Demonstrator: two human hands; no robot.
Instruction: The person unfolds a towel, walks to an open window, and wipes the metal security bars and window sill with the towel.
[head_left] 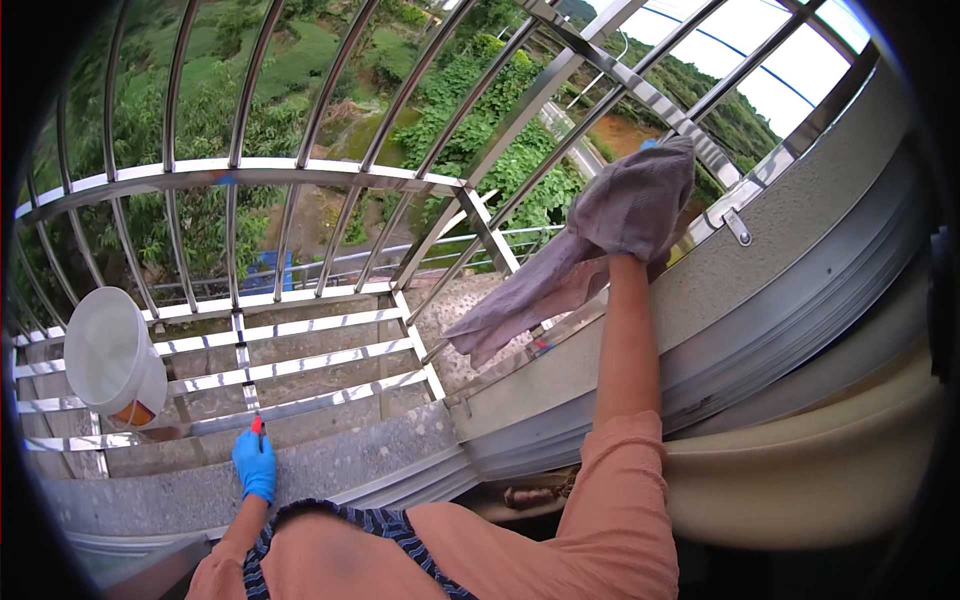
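Observation:
My left hand (255,467), in a blue glove, rests at the speckled stone sill (340,452), its fingers closed. A small red thing (257,425) shows at the fingertips; what it is I cannot make out. Stretched far out to the right, my right arm reaches the metal bars beside the wall. A mauve-grey cloth (630,205) covers my right hand almost wholly, bunched around it, and one long end hangs down to the left. A speck of blue shows at the cloth's top edge. The fingers under the cloth are hidden.
A white plastic bucket (110,350) stands on the slatted floor of the shiny metal window cage (330,172) at left. A sliding-window track (740,330) runs along the right, with a beige curtain (800,450) below it. Greenery and a road lie beyond the bars.

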